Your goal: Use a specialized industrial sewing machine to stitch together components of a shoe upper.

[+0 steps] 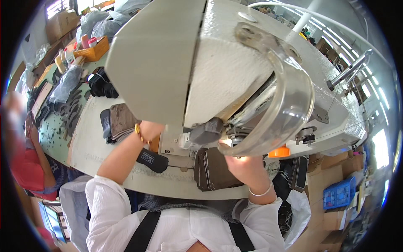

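Two hands work under the sewing machine (235, 63), lower centre of frame. Right hand (241, 161) presses the dark brown fabric piece (214, 170) flat near the needle; left hand (149, 130) steadies beside it, grip hidden. Stacked pieces (119, 122) wait on the bench (90, 143), centre left.
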Demonstrator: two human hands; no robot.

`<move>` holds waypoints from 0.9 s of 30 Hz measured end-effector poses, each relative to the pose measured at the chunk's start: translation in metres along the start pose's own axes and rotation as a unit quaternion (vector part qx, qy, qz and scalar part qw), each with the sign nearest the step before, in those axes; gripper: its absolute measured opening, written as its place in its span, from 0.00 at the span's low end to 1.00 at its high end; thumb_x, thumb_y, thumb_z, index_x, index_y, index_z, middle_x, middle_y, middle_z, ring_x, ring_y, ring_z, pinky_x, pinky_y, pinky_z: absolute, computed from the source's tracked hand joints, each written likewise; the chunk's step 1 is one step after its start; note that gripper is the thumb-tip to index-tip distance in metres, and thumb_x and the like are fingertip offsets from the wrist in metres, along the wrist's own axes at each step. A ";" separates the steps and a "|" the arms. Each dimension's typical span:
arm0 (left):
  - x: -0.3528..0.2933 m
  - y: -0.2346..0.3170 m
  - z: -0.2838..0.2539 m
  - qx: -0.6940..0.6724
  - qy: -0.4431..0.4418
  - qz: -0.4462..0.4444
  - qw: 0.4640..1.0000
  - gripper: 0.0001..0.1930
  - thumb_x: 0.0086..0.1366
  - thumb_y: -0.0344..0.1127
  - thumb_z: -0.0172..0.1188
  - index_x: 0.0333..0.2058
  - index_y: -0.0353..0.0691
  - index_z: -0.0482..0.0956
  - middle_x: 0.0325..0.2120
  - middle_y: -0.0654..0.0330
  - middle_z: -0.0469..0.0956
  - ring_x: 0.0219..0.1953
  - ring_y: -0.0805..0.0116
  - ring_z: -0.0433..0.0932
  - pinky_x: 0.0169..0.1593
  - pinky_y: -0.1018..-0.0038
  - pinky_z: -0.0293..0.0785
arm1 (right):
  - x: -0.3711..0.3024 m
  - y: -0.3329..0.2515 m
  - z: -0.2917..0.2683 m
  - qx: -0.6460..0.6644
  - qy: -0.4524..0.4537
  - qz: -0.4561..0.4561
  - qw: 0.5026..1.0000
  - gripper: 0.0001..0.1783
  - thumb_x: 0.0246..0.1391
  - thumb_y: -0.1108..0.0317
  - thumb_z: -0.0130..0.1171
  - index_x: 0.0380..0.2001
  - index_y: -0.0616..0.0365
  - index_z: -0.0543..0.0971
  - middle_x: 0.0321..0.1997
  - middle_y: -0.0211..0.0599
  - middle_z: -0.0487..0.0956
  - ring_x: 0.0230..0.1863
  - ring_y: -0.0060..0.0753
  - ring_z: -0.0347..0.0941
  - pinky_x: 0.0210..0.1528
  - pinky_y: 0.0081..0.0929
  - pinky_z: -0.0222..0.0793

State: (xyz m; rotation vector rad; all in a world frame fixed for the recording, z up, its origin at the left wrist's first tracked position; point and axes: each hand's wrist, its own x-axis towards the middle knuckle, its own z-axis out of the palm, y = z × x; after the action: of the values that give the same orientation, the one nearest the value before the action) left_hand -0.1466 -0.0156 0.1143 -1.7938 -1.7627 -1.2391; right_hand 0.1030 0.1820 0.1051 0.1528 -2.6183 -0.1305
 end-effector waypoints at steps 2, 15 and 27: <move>0.026 -0.006 -0.001 -0.129 -0.033 -0.148 0.980 0.16 0.65 0.26 0.67 0.52 0.43 0.84 0.43 0.60 0.85 0.44 0.67 0.84 0.48 0.71 0.82 | 0.001 -0.001 -0.035 0.044 -0.051 0.020 0.998 0.20 0.52 0.63 0.73 0.46 0.59 0.84 0.48 0.40 0.83 0.45 0.46 0.79 0.49 0.46 0.74; -0.007 -0.079 -0.116 -0.356 0.064 -0.467 0.807 0.16 0.73 0.25 0.58 0.58 0.38 0.80 0.46 0.64 0.83 0.46 0.77 0.81 0.49 0.76 0.81 | -0.033 -0.017 -0.022 0.155 -0.236 0.028 0.959 0.46 0.41 0.68 0.78 0.67 0.52 0.73 0.77 0.45 0.65 0.77 0.51 0.60 0.75 0.55 0.59; -0.127 -0.121 -0.161 -0.062 0.006 -0.449 0.891 0.18 0.66 0.25 0.66 0.54 0.43 0.86 0.41 0.59 0.83 0.44 0.70 0.81 0.49 0.73 0.77 | -0.040 -0.020 -0.013 0.168 -0.209 0.047 0.962 0.45 0.39 0.69 0.79 0.65 0.54 0.75 0.76 0.45 0.65 0.77 0.49 0.60 0.77 0.56 0.57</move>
State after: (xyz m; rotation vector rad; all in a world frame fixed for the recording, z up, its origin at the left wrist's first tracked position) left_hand -0.2948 -0.1956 0.0693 -0.9647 -2.6775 -1.6776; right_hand 0.1458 0.1670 0.0943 0.1284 -3.0440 0.3560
